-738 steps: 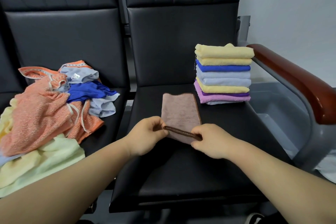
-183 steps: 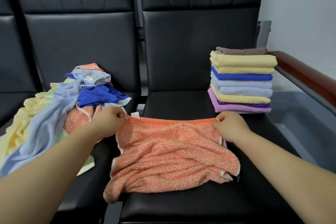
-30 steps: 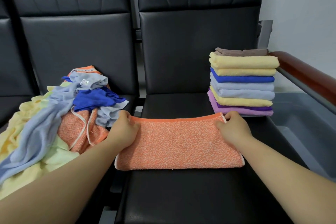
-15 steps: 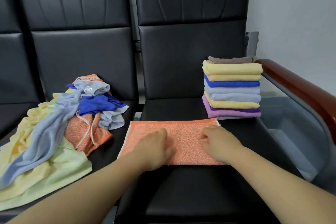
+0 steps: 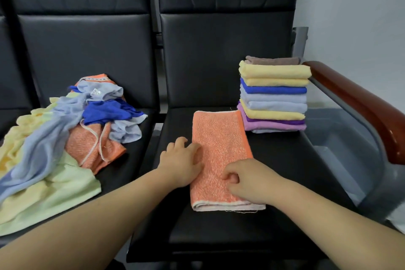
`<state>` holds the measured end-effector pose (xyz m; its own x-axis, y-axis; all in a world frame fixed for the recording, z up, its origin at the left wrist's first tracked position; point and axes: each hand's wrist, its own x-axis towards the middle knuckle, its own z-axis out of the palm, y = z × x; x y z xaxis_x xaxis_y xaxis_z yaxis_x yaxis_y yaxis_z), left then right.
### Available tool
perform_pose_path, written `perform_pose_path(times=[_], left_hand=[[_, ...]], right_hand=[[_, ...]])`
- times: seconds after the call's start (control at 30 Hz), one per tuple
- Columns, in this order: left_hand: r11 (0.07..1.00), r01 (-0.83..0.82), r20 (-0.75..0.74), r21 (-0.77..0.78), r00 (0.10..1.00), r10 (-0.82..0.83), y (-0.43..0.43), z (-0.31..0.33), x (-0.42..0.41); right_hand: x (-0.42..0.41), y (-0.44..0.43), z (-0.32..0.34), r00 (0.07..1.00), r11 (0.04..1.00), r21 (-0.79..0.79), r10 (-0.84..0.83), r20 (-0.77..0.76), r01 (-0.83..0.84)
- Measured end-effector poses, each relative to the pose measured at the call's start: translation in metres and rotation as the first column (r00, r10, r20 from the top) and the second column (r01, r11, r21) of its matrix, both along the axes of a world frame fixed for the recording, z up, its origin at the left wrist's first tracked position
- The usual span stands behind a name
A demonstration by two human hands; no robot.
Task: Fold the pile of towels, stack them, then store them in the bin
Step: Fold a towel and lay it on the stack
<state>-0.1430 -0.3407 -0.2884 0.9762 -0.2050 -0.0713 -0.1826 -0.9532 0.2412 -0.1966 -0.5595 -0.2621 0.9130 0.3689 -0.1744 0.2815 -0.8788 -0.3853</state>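
The folded orange terry towel [image 5: 221,151] lay on the black padded seat [image 5: 289,182], far corner beside the multicoloured towel stack [image 5: 274,96], open seat rightward. Your left grip [image 5: 182,163] spread on its left edge; right grip [image 5: 252,180] curled, pinch unclear.

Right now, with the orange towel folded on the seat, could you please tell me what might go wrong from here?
1. The stack is already tall and stands near the seat's right edge beside the bin; adding the orange towel could topple it.
2. The towel's near edge shows uneven layers, so the fold may slip open when the left hand and right hand lift it.
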Motion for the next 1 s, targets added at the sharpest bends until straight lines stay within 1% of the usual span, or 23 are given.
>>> perform_pose_path(times=[0.1,0.13,0.23,0.3,0.37,0.43,0.47,0.53,0.6,0.67,0.73,0.8,0.87,1.0], left_hand=[[0.97,0.053,-0.098,-0.237,0.992,-0.078,0.008,0.005,-0.009],[0.955,0.08,-0.133,-0.287,0.984,-0.122,0.009,0.007,-0.014],[0.918,0.173,-0.184,-0.357,0.95,-0.251,0.01,0.012,-0.03],[0.868,0.181,-0.254,-0.463,0.911,-0.325,0.013,0.014,-0.037],[0.799,0.14,-0.364,-0.585,0.835,-0.413,0.019,0.017,-0.043],[0.785,0.159,-0.404,-0.599,0.787,-0.467,0.026,0.02,-0.047],[0.791,0.175,-0.398,-0.586,0.788,-0.47,0.027,0.019,-0.048],[0.787,0.173,-0.352,-0.592,0.823,-0.446,0.026,0.018,-0.049],[0.772,0.145,-0.277,-0.619,0.88,-0.387,0.023,0.016,-0.048],[0.765,0.111,-0.204,-0.635,0.93,-0.305,0.019,0.016,-0.047],[0.745,0.044,-0.185,-0.665,0.957,-0.222,0.016,0.018,-0.046],[0.756,0.016,-0.131,-0.654,0.982,-0.134,0.015,0.02,-0.043],[0.78,0.005,-0.083,-0.625,0.994,-0.073,0.017,0.022,-0.04],[0.774,0.015,-0.045,-0.632,0.997,-0.056,0.02,0.026,-0.037]], right_hand=[[0.002,-0.002,-0.003,0.998,0.996,0.071,-0.051,-0.035,0.053],[0.003,-0.003,-0.004,0.997,0.994,0.086,-0.067,-0.045,0.07],[0.004,-0.003,-0.005,0.994,0.99,0.101,-0.09,-0.055,0.095],[0.005,-0.003,-0.006,0.996,0.993,0.088,-0.08,-0.034,0.083],[0.005,-0.004,-0.007,0.997,0.994,0.079,-0.077,-0.019,0.078],[0.005,-0.004,-0.008,0.997,0.993,0.083,-0.077,-0.019,0.078],[0.004,-0.005,-0.008,0.997,0.993,0.091,-0.078,-0.028,0.08],[0.002,-0.004,-0.006,0.995,0.991,0.104,-0.078,-0.055,0.084],[0.0,-0.004,-0.003,0.993,0.991,0.105,-0.07,-0.095,0.079],[-0.003,-0.004,0.003,0.988,0.99,0.116,-0.061,-0.14,0.078],[-0.006,-0.004,0.009,0.984,0.992,0.11,-0.043,-0.172,0.062],[-0.009,-0.004,0.013,0.981,0.995,0.088,-0.025,-0.191,0.042],[-0.013,-0.002,0.011,0.985,0.996,0.067,-0.038,-0.168,0.05],[-0.011,-0.002,0.005,0.993,0.993,0.02,-0.117,-0.018,0.117]])
